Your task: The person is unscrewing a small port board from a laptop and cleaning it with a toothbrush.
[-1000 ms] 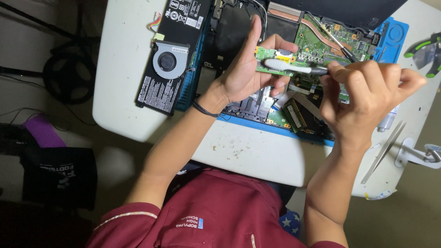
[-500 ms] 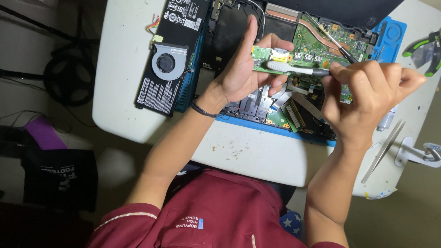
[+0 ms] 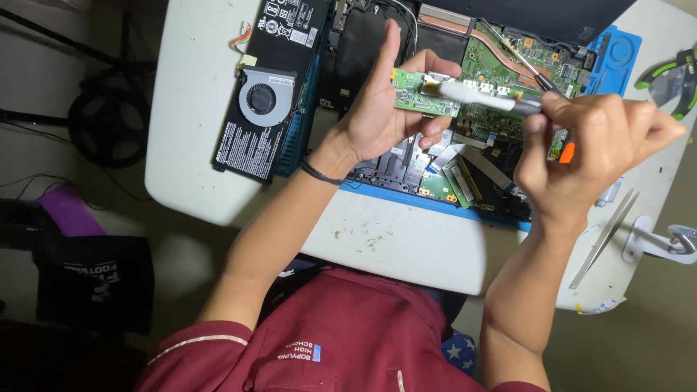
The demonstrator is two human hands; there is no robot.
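Two hands are up over the opened laptop (image 3: 465, 109), and I see both busy with one small part. My left hand (image 3: 385, 109) grasps a small green circuit board (image 3: 425, 93), thumb and fingers pinching its edges, the index finger stretched straight toward the far side. The board is lifted off the laptop, roughly over the middle of it. My right hand (image 3: 592, 145) is clenched around a white pen-shaped tool (image 3: 479, 96), whose tip lies on the board's top face near its far edge. A dark band sits on my left wrist.

Beneath the hands, the laptop lies open-bellied on a blue mat (image 3: 610, 54) spread over the white tabletop (image 3: 196, 109); I can see its green mainboard, a copper heat pipe and flat ribbon cables. To the left, a black battery pack (image 3: 254, 149) lies on the tabletop with a round cooling fan (image 3: 263, 98) on top of it. At the far right edge sit green-handled pliers (image 3: 671, 80). Near the right edge, metal tweezers (image 3: 606, 236) lie just beside a white clamp-like piece (image 3: 664, 243). My maroon shirt fills the near edge of the view.
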